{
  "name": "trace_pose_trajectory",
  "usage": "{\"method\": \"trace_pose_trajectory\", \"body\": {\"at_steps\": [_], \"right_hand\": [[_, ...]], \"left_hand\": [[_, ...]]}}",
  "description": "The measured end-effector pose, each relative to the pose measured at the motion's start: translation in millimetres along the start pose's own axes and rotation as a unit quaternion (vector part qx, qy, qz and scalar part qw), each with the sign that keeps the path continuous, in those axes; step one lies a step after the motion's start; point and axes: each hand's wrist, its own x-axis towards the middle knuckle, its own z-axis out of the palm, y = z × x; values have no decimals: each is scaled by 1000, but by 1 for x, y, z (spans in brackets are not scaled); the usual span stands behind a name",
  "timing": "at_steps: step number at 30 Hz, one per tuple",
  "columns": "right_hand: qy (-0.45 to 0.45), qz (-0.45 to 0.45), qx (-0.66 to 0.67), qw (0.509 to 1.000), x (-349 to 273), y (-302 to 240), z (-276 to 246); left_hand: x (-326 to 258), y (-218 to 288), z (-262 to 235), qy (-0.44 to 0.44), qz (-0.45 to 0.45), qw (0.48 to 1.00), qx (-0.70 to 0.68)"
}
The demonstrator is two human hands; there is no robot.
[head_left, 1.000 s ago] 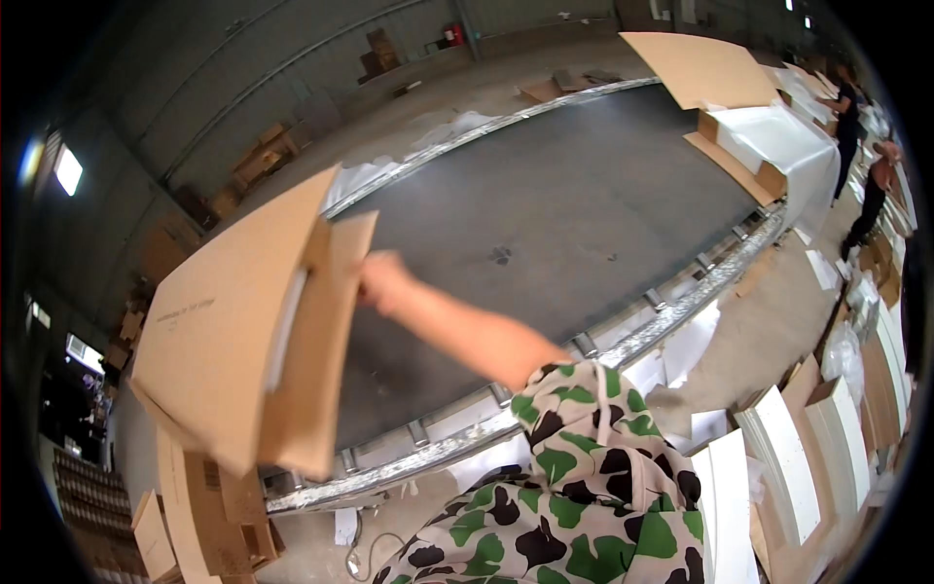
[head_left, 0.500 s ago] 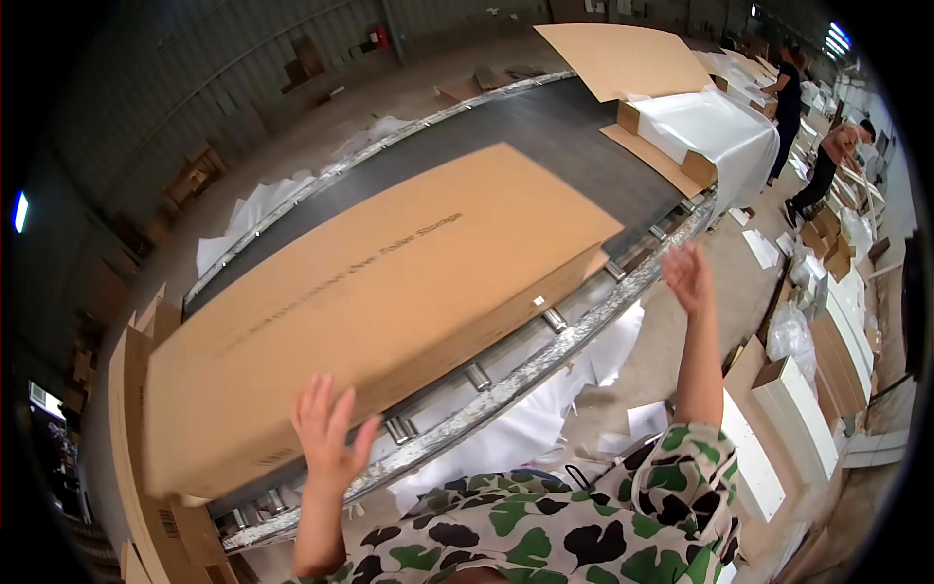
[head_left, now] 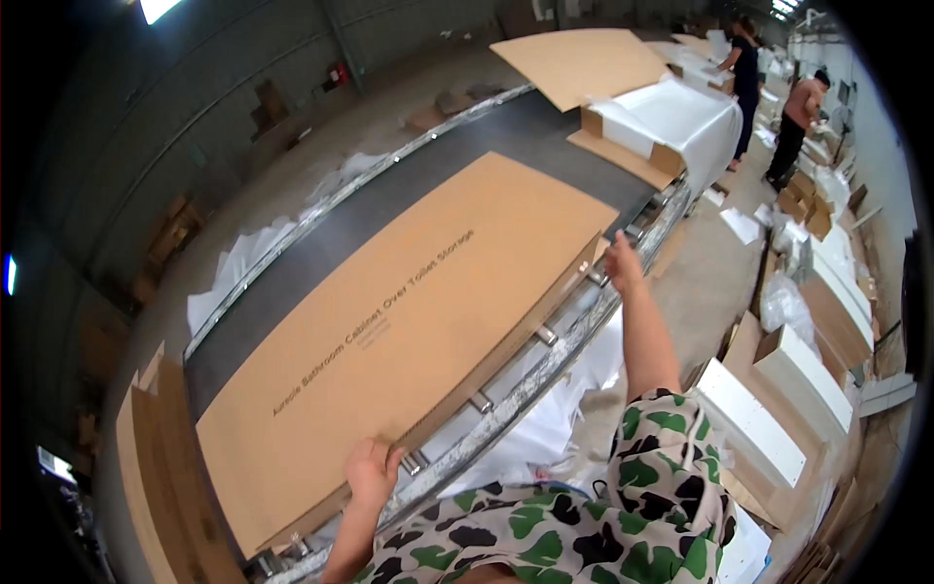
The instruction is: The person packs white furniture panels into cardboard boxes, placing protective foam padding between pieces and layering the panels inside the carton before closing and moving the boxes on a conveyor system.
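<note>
Head view: both hands, left (head_left: pixel 373 469) and right (head_left: pixel 623 261), grip the flattened carton's (head_left: pixel 409 321) near edge.

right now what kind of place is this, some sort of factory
Most likely a warehouse or factory packing line for flat-pack furniture. A long conveyor belt carries a large flattened cardboard carton, which the left hand and right hand grip. White panels and cardboard stacks lie around.

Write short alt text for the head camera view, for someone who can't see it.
A person's left hand and right hand grip the near edge of a large flattened cardboard box lying on a long grey conveyor table in a warehouse.
</note>
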Motion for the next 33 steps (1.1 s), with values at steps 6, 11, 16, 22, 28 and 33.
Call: {"method": "trace_pose_trajectory", "body": {"at_steps": [6,11,16,22,28,33], "right_hand": [[107,19,47,993,34,7,23],[101,-14,-21,995,43,-33,24],[141,-48,49,988,116,-129,-2],[-51,-178,29,982,85,-239,87],[-365,-294,-350,811,25,-110,155],[-578,-211,-632,471,-73,15,167]], "left_hand": [[-11,-8,-7,18,63,997,-48],[9,3,-2,14,43,998,-45],[73,74,2,141,86,984,-59],[151,33,-66,299,85,905,292],[319,-88,-119,377,96,805,448],[363,-249,-22,125,-101,914,374]]}}
